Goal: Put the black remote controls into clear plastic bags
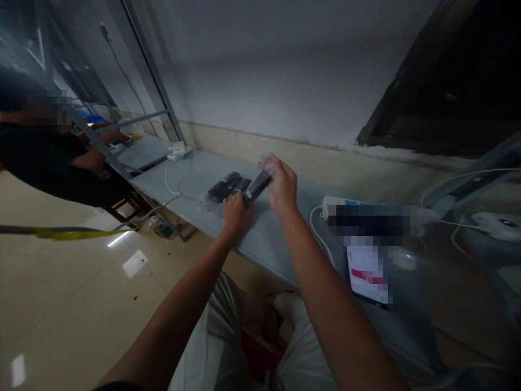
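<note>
A slim dark item in a clear plastic bag (259, 184) is held at a slant above the grey table. My left hand (236, 212), with a ring on one finger, is closed around its lower end. At the upper end, my right hand (284, 185) has its fingers bent around the clear plastic. Several similar dark bagged items (226, 185) lie in a pile on the table just beyond my left hand. The exact kind of the dark contents is too dim to make out.
The narrow grey table (203, 163) runs along a wall. To the right are a white power strip (325, 206) with cables and a lit phone (368, 277). A white socket block (179, 151) sits by a metal frame post. Another person (44, 157) sits at the left.
</note>
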The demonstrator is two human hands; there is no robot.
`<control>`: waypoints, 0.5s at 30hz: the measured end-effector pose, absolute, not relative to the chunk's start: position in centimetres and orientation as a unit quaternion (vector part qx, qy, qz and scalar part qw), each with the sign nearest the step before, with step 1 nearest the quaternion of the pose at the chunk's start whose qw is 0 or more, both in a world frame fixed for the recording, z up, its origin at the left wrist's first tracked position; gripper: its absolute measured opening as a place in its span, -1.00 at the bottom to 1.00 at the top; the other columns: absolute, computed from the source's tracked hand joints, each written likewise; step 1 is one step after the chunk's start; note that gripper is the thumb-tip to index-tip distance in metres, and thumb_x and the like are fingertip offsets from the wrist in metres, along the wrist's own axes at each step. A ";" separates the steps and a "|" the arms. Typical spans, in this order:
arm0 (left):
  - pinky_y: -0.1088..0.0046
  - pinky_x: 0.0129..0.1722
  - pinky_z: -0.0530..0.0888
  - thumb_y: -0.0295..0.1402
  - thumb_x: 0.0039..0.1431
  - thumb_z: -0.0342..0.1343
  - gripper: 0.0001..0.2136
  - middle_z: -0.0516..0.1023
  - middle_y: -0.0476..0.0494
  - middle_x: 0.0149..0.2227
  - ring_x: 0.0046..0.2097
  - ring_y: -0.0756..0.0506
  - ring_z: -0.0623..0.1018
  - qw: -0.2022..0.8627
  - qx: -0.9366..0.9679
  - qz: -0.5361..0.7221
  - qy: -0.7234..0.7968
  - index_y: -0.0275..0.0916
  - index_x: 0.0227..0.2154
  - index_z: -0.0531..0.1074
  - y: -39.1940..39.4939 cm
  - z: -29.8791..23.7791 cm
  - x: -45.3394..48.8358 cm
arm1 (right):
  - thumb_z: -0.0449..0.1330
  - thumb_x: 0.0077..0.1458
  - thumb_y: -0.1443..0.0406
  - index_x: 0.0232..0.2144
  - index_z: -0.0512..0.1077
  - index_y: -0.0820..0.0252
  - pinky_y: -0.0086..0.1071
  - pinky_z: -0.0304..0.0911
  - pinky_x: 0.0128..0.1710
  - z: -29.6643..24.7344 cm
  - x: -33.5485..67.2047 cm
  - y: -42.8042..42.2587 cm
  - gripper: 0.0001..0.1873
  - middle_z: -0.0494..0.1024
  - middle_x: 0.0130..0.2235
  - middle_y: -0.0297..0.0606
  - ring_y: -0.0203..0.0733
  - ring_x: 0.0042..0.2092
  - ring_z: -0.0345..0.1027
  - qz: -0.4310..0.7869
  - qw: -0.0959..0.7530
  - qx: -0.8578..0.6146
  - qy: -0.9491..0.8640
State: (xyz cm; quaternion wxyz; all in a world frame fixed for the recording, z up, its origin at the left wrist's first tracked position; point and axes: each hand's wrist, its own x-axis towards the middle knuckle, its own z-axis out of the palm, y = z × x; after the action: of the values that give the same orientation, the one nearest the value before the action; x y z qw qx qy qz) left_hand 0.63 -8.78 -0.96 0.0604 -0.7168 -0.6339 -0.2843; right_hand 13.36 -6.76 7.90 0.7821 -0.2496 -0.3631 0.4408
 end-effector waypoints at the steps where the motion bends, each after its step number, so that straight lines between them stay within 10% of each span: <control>1: 0.18 -0.05 0.33 -0.23 0.16 0.14 -0.73 0.55 -0.33 -0.13 -0.04 -0.30 0.51 0.047 -0.713 -0.294 -0.635 -0.25 -0.12 0.37 -8.7 -1.0 0.6 | 0.24 0.13 0.08 -0.17 0.55 0.20 -0.10 0.34 0.15 8.4 13.3 -6.9 -0.65 0.62 -0.12 -0.19 -0.11 0.01 0.52 0.450 0.779 -0.240 -0.364; 15: 0.22 -0.10 0.44 -0.39 0.08 0.16 -0.68 0.53 -0.23 -0.15 -0.10 -0.23 0.54 -0.079 -0.686 -0.417 -0.591 -0.18 -0.08 0.32 -8.7 -0.8 0.3 | 0.39 -0.08 0.10 -0.23 0.51 0.20 -0.32 0.43 -0.10 6.9 13.9 -8.0 -0.61 0.63 -0.23 -0.28 -0.17 -0.14 0.53 0.446 0.726 -0.379 -0.362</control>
State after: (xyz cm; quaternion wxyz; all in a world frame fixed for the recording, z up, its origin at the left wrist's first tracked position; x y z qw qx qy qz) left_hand 0.25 -8.71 -0.83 -0.0787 -0.6865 -0.5906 -0.4168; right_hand 13.92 -7.99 6.88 0.7255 -0.3791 -0.3618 0.4461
